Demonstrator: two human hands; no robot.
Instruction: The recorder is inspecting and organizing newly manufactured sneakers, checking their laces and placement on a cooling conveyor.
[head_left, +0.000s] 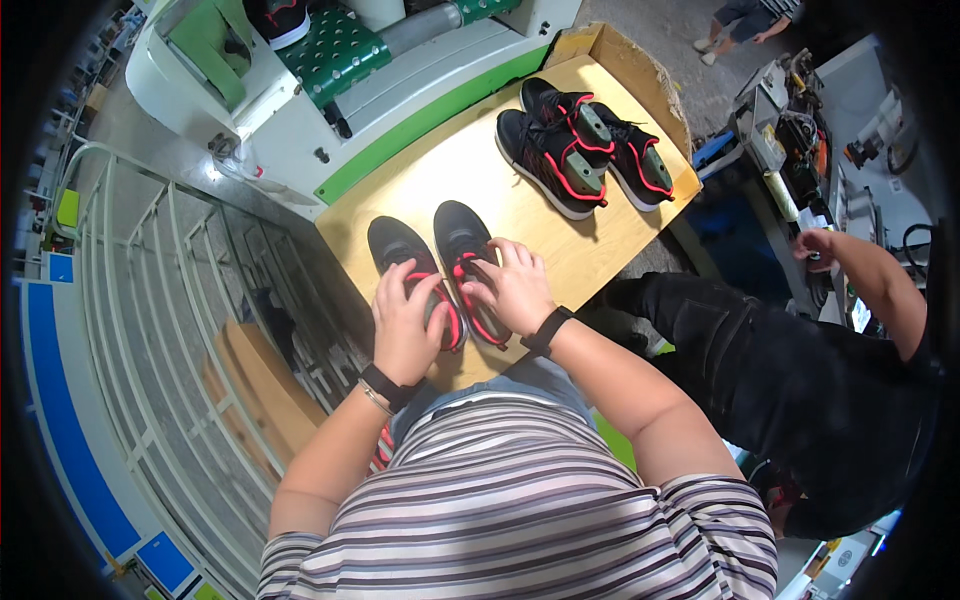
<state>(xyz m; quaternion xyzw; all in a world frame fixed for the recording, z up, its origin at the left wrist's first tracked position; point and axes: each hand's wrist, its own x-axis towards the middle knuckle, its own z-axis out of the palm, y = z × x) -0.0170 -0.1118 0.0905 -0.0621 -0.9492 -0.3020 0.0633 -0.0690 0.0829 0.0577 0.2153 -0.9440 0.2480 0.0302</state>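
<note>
Two black sneakers with red-pink collar trim lie side by side on the wooden tabletop [372,215], toes pointing away from me. My left hand [405,325] is on the left sneaker [395,240], its bent fingers and thumb around the edge of the collar. On the right sneaker [458,228] my right hand [520,288] has its thumb and fingers closed at the tongue and collar. My fingers partly cover both shoe openings. What exactly they pinch there is too small to tell.
Several more black sneakers [545,165] with green inserts stand at the table's far right, before a cardboard piece [640,85]. Beyond the table is a white-and-green machine [400,110]. A white metal rack [150,330] is on my left. A person in dark clothes [790,380] stands close on my right.
</note>
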